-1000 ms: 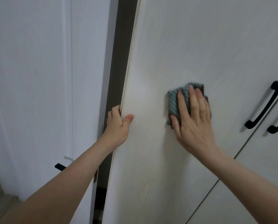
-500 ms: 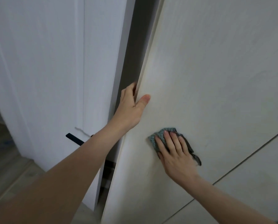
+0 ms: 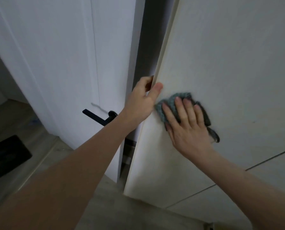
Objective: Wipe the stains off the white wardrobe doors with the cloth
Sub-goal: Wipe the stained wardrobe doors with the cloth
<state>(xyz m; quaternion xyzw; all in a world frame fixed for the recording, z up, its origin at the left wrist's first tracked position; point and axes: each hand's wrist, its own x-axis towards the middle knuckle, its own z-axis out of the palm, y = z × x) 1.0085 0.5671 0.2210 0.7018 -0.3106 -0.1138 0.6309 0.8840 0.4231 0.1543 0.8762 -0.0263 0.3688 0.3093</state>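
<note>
From the head camera I see my right hand (image 3: 187, 125) flat on the grey-green cloth (image 3: 170, 106), fingers straight and spread, pressing it against the face of the white wardrobe door (image 3: 229, 67) close to that door's open left edge. A second ago the cloth sat higher and well toward the door's handle side, with two black pulls in view on the right. Half a second ago it had dropped low and left. Now it has slid further left, until its near corner almost meets my left thumb, and the pulls are out of view. A tail of cloth hangs loose below my right palm.

My left hand (image 3: 142, 100) has kept its clamp on the door's edge throughout, fingers curled behind it and thumb on the front face, steadying the panel.

I judge the sweep has crossed the panel from handle side to free edge, so this band of the door is likely covered. The strip under my left thumb is not yet wiped, and a small dark speck (image 3: 253, 122) shows to the right of the cloth.

Beyond the edge lie the dark gap, a white room door (image 3: 63, 55) with a black lever handle (image 3: 98, 117), and a dark mat (image 3: 7, 155) on the floor.
</note>
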